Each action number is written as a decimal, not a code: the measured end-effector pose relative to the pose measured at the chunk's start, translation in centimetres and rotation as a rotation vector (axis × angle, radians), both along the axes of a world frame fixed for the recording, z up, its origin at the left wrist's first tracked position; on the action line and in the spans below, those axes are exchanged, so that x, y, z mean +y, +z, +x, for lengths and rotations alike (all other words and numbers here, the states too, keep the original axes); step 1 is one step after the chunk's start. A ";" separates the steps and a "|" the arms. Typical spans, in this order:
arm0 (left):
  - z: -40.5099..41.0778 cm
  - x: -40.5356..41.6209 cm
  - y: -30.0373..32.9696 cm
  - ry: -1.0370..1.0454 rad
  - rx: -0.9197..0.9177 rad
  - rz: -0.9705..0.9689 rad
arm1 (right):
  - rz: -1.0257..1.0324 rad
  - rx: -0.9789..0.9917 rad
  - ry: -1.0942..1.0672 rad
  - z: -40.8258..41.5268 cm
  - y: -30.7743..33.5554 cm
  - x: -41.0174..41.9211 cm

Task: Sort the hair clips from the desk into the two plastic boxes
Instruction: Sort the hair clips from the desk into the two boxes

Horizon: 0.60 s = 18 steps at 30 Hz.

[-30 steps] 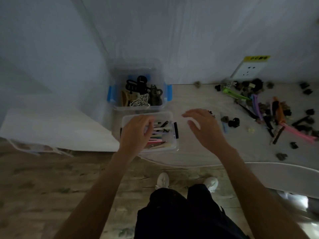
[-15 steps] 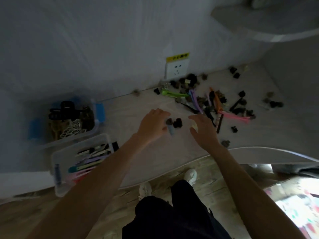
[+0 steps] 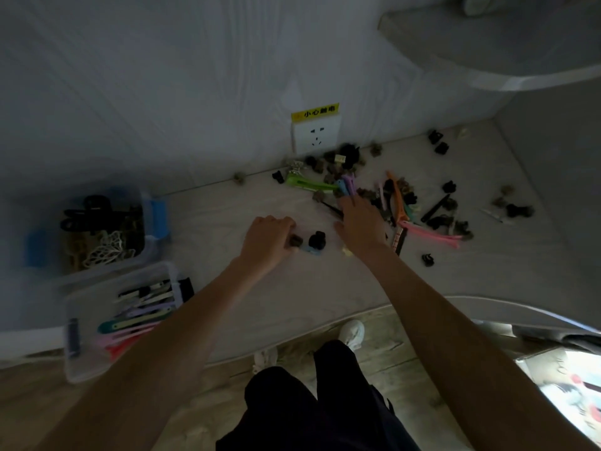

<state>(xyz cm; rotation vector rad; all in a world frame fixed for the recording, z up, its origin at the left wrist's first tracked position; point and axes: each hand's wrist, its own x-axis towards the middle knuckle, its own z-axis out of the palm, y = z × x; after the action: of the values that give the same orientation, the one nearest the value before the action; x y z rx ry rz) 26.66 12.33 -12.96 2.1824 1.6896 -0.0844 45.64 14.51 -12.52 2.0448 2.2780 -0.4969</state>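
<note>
A heap of hair clips (image 3: pixel 383 196) lies on the desk under a wall socket: small dark claw clips and long green, purple, orange and pink clips. My left hand (image 3: pixel 268 240) has its fingers curled at a small brown claw clip (image 3: pixel 296 240), beside a black claw clip (image 3: pixel 317 239) and a light blue clip (image 3: pixel 310 250). My right hand (image 3: pixel 359 222) lies flat with fingers spread over the near edge of the heap, fingertips by a purple clip (image 3: pixel 348 185). At the left stand a clear box (image 3: pixel 153 229) with claw clips and a nearer clear box (image 3: pixel 78 366) with long clips.
A white wall socket (image 3: pixel 315 135) with a yellow label sits on the wall behind the heap. A pale curved shelf (image 3: pixel 487 56) hangs at the upper right. The desk's front edge (image 3: pixel 292 340) runs above my shoes. More small clips (image 3: pixel 510 206) are scattered to the right.
My view has swung from the boxes to the heap. My left hand has left the near box and closed in on the brown clip. My right hand has reached farther into the heap.
</note>
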 end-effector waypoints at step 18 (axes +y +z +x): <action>1.0 -0.9 -0.6 -0.085 -0.073 0.017 | 0.064 0.301 -0.169 2.9 1.0 -0.4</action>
<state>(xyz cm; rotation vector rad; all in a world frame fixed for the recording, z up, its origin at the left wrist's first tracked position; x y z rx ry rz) 27.66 11.39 -13.54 2.2416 1.5636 -0.0131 48.55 14.16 -11.54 2.3495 2.3106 -0.8018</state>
